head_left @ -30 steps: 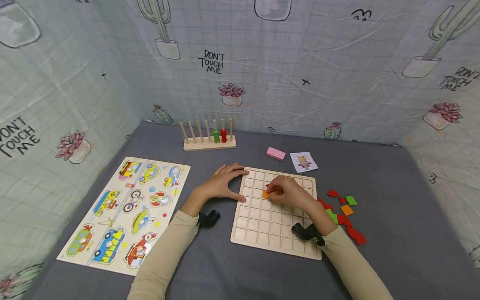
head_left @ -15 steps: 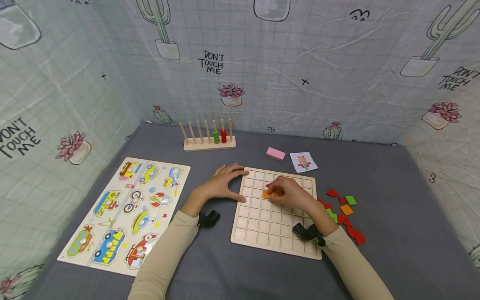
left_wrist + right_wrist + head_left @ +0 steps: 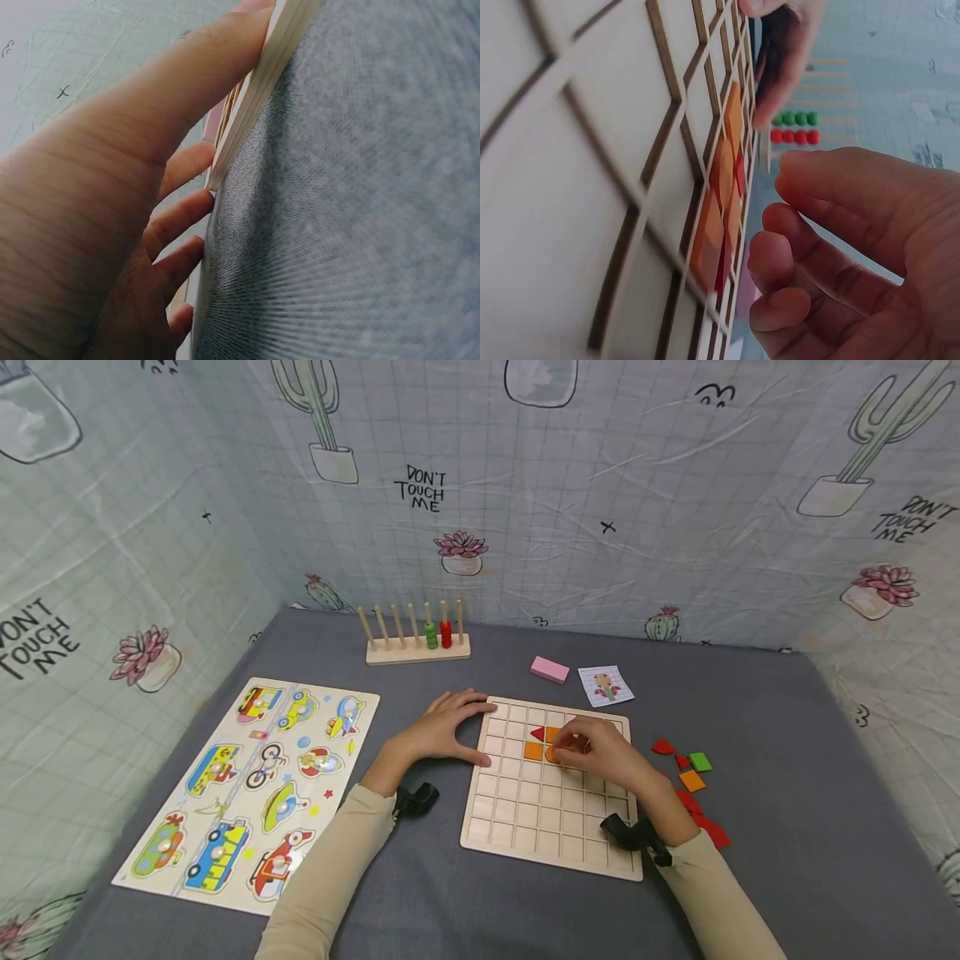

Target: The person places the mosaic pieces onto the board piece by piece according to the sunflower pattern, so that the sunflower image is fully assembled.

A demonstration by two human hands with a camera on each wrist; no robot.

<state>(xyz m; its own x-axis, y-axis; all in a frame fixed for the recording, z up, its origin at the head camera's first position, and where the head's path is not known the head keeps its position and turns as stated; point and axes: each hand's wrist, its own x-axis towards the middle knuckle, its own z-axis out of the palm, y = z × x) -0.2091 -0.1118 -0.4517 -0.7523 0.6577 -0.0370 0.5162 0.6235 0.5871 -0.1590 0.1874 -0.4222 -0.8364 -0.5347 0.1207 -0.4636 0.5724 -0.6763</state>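
A wooden grid board (image 3: 517, 814) lies at the middle of the table. My left hand (image 3: 438, 727) rests at its left edge, thumb and fingers spread; in the left wrist view the thumb touches the board's side. My right hand (image 3: 597, 752) is over the upper part of the grid. Seen from the right wrist, its fingers (image 3: 778, 311) are loosely bent, with nothing visible between them, apart from the tiles. In the cells sit a red triangular tile (image 3: 537, 734), an orange square tile (image 3: 533, 751) and a rounded orange tile (image 3: 722, 172). The right hand partly hides others.
Loose red tiles (image 3: 663, 747), a green tile (image 3: 700, 762) and an orange tile (image 3: 692, 780) lie right of the board. Behind it are a pink block (image 3: 550, 669), a pattern card (image 3: 606, 686) and a peg stand (image 3: 418, 651). A vehicle puzzle (image 3: 251, 806) lies left.
My right hand has shifted right and back from the orange tiles, so more of them and the red triangle show. The left hand has stayed at the board's edge.
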